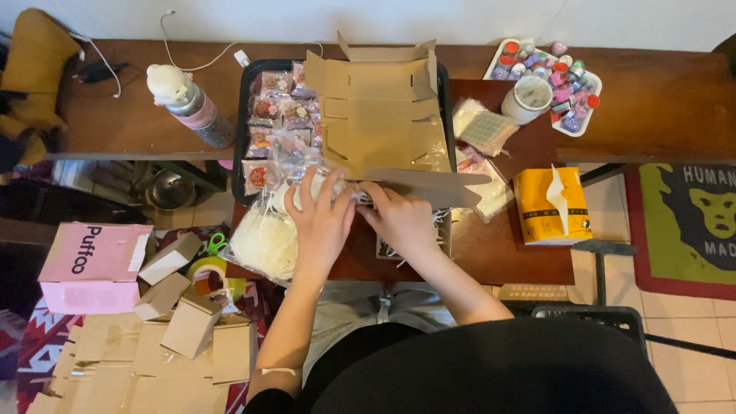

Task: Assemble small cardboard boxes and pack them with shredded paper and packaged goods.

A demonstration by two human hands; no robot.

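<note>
My left hand [320,222] rests with fingers spread on a clear bag of white shredded paper [264,241] at the table's front left. My right hand [399,218] is curled right beside it, pinching strands of the white shred [362,198] at the edge of a small open brown cardboard box [429,188]. The two hands touch at the fingertips. A stack of flat brown box blanks [379,107] lies just behind them on a black tray [247,115] filled with several small clear packets [272,107].
A yellow tissue box [550,205], a white cup [529,98] and a white tray of small coloured bottles [552,77] stand at right. A pale water bottle [192,103] sits at left. A pink box [92,264], tape rolls and folded cardboard boxes [184,326] cover the floor.
</note>
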